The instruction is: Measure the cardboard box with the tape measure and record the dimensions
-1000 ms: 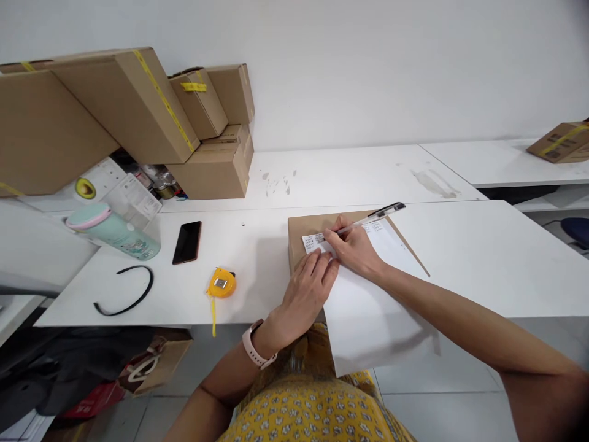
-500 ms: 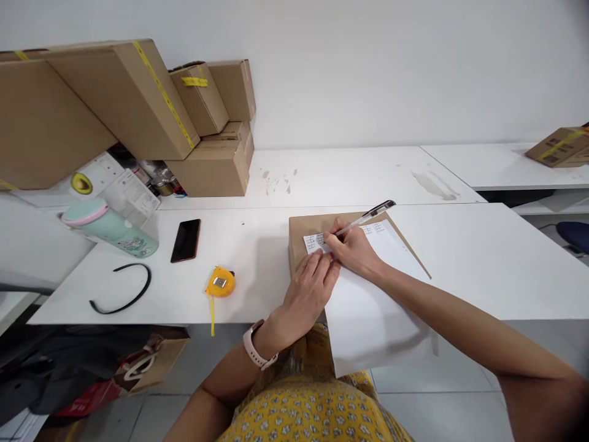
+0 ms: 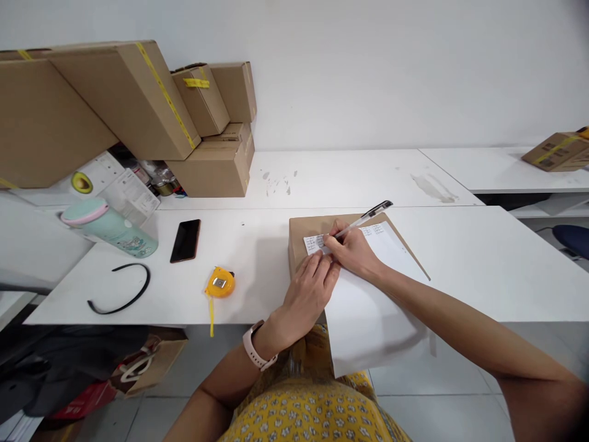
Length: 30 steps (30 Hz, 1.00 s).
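Note:
My right hand (image 3: 354, 252) grips a clear pen (image 3: 365, 218) with a black cap, its tip on a white sheet of paper (image 3: 372, 294). The sheet lies over a flat brown cardboard box (image 3: 301, 230) on the white table and hangs past the table's front edge. Small printed tables fill the sheet's top. My left hand (image 3: 306, 291), with a pink watch on the wrist, rests flat on the sheet's left edge, fingers stretched out beside the pen tip.
To the left lie a yellow tape measure (image 3: 221, 283), a black phone (image 3: 185, 240), a black curved band (image 3: 120, 291) and a mint bottle (image 3: 108, 227). Stacked cardboard boxes (image 3: 138, 104) fill the back left. Another box (image 3: 554, 152) sits far right. Bags lie under the table (image 3: 483, 258).
The hands stay on the sheet; the pen has tilted slightly and its tip has shifted a little. The view has drifted slightly.

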{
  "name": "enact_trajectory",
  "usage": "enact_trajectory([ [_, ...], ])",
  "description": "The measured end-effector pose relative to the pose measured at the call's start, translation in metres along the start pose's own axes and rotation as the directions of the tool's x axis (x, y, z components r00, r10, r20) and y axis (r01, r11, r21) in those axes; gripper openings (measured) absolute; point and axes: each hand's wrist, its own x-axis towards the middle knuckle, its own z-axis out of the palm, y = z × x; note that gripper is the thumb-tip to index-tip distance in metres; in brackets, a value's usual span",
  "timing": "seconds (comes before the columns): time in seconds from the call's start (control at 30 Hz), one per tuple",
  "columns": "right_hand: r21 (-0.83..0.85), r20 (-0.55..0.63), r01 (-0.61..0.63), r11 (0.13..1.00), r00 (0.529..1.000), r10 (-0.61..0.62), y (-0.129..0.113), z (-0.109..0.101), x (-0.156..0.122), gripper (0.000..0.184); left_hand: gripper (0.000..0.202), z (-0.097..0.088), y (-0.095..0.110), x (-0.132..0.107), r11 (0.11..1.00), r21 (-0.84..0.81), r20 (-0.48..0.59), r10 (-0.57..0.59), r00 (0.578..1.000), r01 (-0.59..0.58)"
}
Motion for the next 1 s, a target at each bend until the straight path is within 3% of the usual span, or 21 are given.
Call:
enact_trajectory([
  [1.0,-0.019,-0.069,-0.016,1.0,0.998,0.014,0.0004,-0.0008,0.0017,0.017,0.037,0.0037,-0.0003,-0.0006,1.0,0.021,-0.059,0.007,0.998,-0.006],
])
